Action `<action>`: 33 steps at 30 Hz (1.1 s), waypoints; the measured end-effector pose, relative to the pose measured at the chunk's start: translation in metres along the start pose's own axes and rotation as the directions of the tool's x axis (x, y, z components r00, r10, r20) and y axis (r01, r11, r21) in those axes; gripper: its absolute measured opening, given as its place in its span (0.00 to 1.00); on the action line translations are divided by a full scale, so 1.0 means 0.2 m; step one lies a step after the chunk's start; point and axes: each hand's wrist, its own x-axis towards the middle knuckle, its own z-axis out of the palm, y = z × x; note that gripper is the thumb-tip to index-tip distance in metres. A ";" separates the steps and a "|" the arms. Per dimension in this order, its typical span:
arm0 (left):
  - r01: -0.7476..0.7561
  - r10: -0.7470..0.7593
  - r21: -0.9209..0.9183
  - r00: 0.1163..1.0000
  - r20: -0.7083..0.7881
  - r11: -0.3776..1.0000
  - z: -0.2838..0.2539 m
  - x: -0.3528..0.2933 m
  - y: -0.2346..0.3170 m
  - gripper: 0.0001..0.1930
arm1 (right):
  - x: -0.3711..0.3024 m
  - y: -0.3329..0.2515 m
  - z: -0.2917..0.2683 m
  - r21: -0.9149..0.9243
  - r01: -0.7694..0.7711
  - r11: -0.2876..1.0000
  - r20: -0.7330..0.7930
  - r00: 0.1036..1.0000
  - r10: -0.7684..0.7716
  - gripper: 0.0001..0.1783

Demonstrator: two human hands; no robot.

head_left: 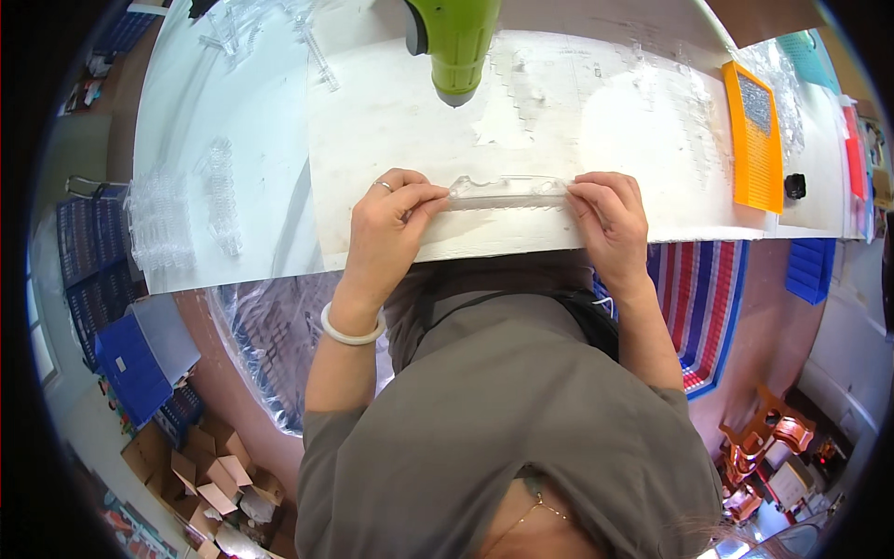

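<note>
Over the front edge of the white table, my left hand (393,222) and my right hand (610,222) pinch the two ends of a long clear plastic strip (507,198). The strip lies level between them, with a wavy outline along its far side. Both sets of fingers are closed on it, thumbs nearest me. Beyond the strip, a green power driver (458,47) points nose down toward the table; its upper part is cut off by the frame.
Clear plastic strips (160,219) lie stacked at the left of the table (372,121), with loose ones (228,37) farther back. An orange tray (756,149) of small metal parts stands at right, beside a small black object (794,186). Cardboard boxes (219,466) fill the lower left.
</note>
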 end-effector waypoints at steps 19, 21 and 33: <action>-0.011 0.016 0.138 0.999 -0.035 0.990 0.03 0.02 0.02 0.07 | 0.00 -0.04 -0.04 -0.030 0.033 0.999 0.051 0.998 -0.032 0.08; -0.029 0.034 0.139 0.999 -0.037 0.990 0.03 0.01 0.04 0.07 | -0.01 -0.05 -0.05 -0.025 0.037 0.999 0.040 0.999 -0.036 0.08; 0.055 -0.058 0.089 0.998 0.028 0.994 0.02 -0.01 0.07 0.05 | 0.04 0.01 -0.04 -0.021 0.030 0.999 0.035 0.999 -0.029 0.07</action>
